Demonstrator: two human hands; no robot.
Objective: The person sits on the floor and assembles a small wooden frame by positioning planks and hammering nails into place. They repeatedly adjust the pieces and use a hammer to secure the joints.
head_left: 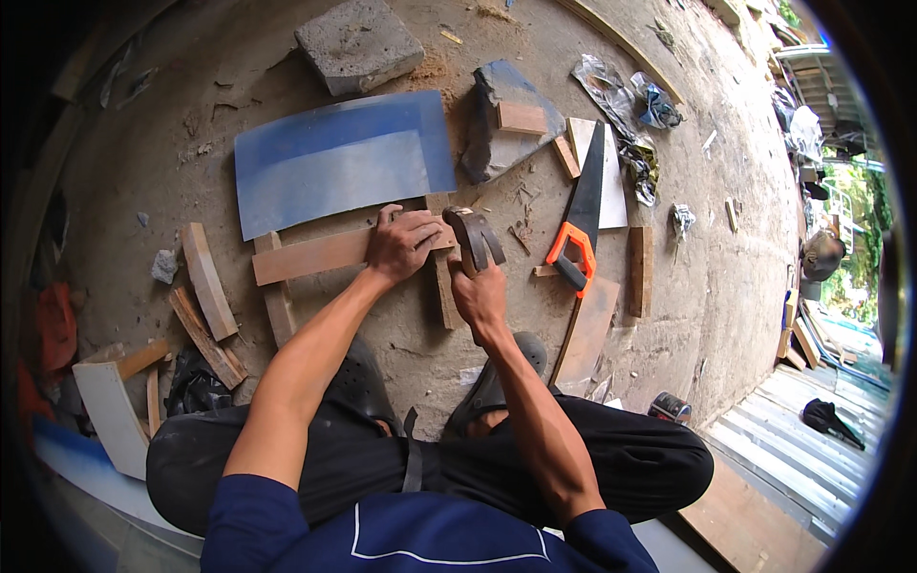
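Observation:
A flat wooden plank lies crosswise over two wooden battens, the left batten and the right batten. My left hand grips the plank close to its right end, fingers bent over it. Whether a nail is between those fingertips is too small to tell. In my right hand is a claw hammer, its dark head just past the plank's right end. My fingers are wrapped around its handle, which is mostly hidden. Against the plank's far side rests a blue and grey board.
A handsaw with an orange handle lies at the right, by a white board and wood offcuts. Concrete blocks stand beyond. Loose wood pieces are at the left. A tin can sits near my right knee.

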